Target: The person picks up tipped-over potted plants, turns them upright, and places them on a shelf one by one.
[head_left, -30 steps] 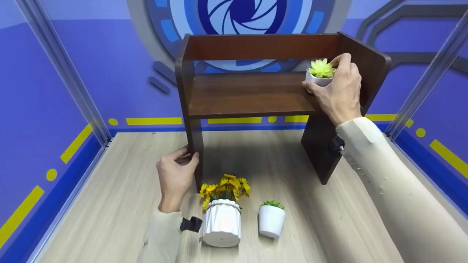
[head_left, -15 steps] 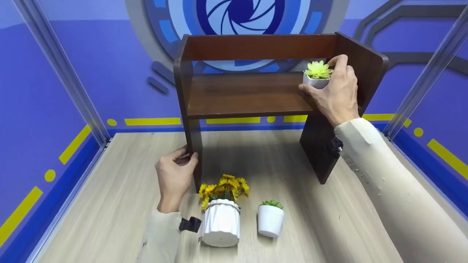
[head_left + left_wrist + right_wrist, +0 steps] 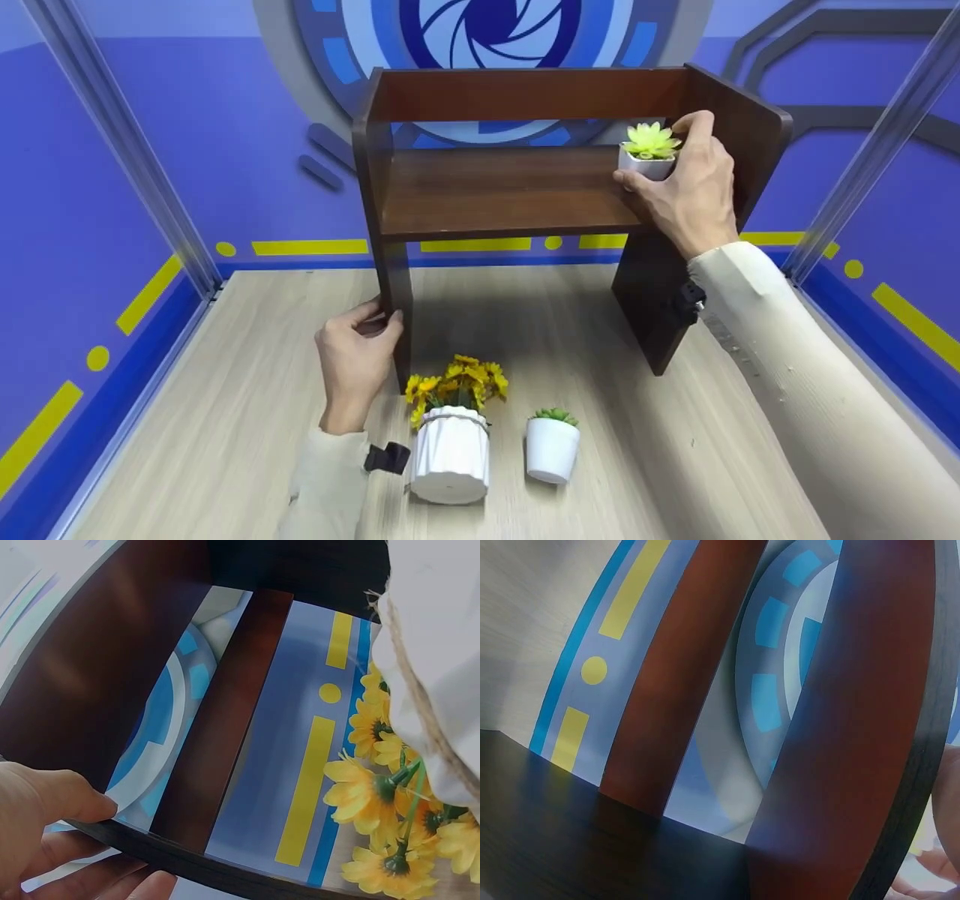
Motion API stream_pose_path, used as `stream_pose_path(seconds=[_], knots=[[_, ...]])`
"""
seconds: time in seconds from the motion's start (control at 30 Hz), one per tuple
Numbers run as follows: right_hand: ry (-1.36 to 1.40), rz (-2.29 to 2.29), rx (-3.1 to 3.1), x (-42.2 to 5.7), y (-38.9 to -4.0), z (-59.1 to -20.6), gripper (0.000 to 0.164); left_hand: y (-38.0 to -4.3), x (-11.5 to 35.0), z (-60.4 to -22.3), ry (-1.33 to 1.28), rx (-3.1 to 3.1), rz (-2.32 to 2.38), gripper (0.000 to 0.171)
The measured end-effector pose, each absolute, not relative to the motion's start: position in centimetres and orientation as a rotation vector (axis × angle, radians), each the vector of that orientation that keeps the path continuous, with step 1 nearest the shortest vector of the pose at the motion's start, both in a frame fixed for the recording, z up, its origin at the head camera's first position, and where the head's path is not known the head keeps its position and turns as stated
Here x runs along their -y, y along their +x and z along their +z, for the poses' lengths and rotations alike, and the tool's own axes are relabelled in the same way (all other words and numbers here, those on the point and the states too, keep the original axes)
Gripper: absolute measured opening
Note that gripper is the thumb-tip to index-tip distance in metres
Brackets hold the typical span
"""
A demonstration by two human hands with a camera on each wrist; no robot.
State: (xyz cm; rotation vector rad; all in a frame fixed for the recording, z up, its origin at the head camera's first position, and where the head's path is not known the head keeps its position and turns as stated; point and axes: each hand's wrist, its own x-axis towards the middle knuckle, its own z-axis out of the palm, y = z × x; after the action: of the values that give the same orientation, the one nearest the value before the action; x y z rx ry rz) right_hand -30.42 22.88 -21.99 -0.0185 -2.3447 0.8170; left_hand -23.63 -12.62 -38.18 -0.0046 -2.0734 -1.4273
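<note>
In the head view, my right hand [image 3: 694, 187] holds a small potted succulent [image 3: 649, 142] at the right end of the upper board of a dark brown shelf [image 3: 510, 191]. The thumb lies at the front of its white square pot, and the index finger reaches behind it. My left hand [image 3: 356, 360] pinches the shelf's left side panel low down. The left wrist view shows the thumb above the panel's edge [image 3: 225, 874] and the other fingers below. In the right wrist view, only part of the right hand [image 3: 946, 817] shows past the shelf board.
Yellow flowers [image 3: 457, 382] in a white ribbed pot [image 3: 450, 457] stand on the table near the left wrist. To their right is a smaller white pot [image 3: 552, 450] with a green succulent. Blue panels [image 3: 97, 187] enclose the wooden table [image 3: 225, 390].
The head view has shifted slightly. My right hand has eased a little to the right relative to the pot, and more of the pot shows. The left hand keeps its grip on the panel.
</note>
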Motion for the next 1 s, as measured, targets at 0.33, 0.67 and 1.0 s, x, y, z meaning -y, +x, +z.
stream_pose_path(seconds=[0.33, 0.67, 1.0], knots=[[0.000, 0.784, 2.316, -23.0, -28.8, -21.9, 0.080, -23.7, 12.6, -38.0, -0.023, 2.059, -1.443, 0.026], [0.102, 0.789, 2.253, -21.7, -26.5, -22.3, 0.071, -23.5, 12.6, -38.3, -0.023, 2.055, -1.449, 0.026], [0.146, 0.780, 2.256, -20.9, -24.1, -22.9, 0.070, -23.5, 12.5, -38.1, -0.021, 2.058, -1.453, 0.026]])
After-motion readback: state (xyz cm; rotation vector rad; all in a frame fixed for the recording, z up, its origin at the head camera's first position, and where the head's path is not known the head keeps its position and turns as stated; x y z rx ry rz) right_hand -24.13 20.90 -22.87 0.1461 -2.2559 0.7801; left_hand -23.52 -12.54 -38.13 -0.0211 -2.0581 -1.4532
